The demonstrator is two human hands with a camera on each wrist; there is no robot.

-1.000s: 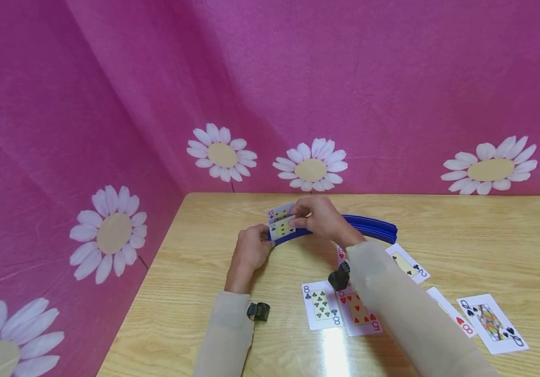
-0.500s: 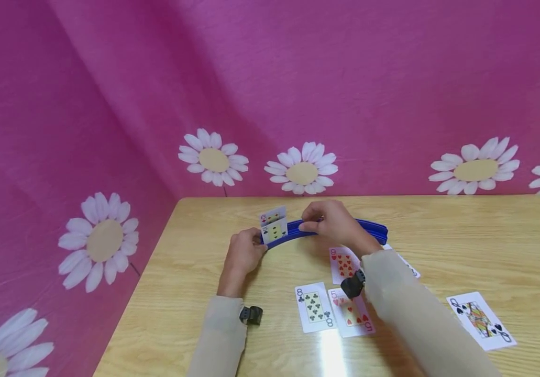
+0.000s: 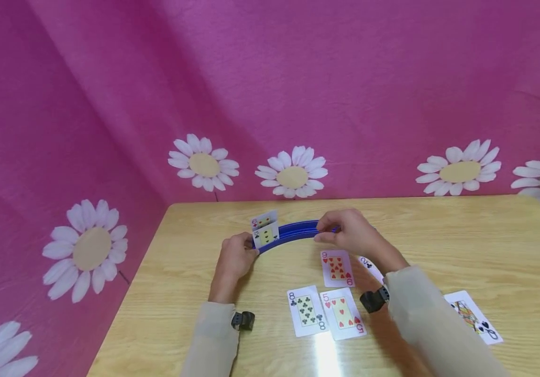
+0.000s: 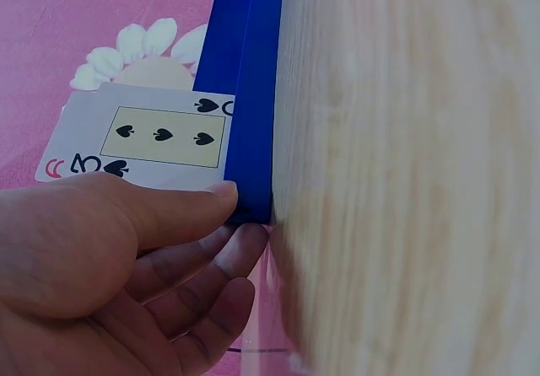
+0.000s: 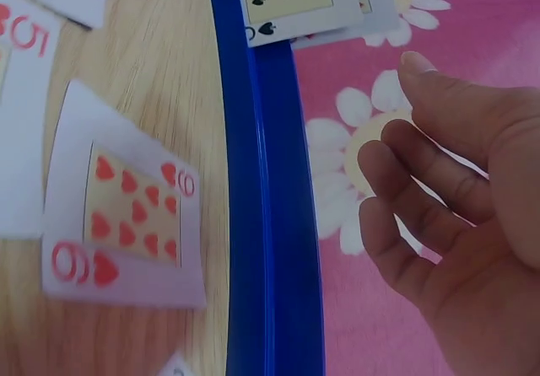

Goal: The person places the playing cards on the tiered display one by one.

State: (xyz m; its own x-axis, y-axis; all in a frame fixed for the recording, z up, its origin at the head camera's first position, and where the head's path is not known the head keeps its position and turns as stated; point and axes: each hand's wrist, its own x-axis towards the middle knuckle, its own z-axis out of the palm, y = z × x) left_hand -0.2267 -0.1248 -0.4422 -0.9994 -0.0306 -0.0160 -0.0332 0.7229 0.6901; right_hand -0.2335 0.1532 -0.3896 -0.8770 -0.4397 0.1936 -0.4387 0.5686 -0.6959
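Observation:
A curved blue card holder (image 3: 293,234) lies near the back of the table. My left hand (image 3: 233,260) pinches its left end, with the thumb (image 4: 190,210) on the front side in the left wrist view. Standing in the slots at that end are a three of spades (image 3: 266,236) in front and a six of diamonds (image 3: 264,221) behind it. My right hand (image 3: 354,234) is over the holder's right part, hiding that end in the head view. Its fingers are loosely curled, and the right wrist view shows nothing held.
Face up on the wooden table (image 3: 166,314) lie a nine of hearts (image 3: 337,268), an eight of clubs (image 3: 306,311), a five of hearts (image 3: 343,313), a two of clubs (image 3: 370,267) and a queen of spades (image 3: 472,317). Pink flowered cloth (image 3: 364,104) stands behind.
My right hand has let go of the three of spades and moved right along the holder, uncovering the nine of hearts. My left hand keeps its grip. The head view has shifted slightly.

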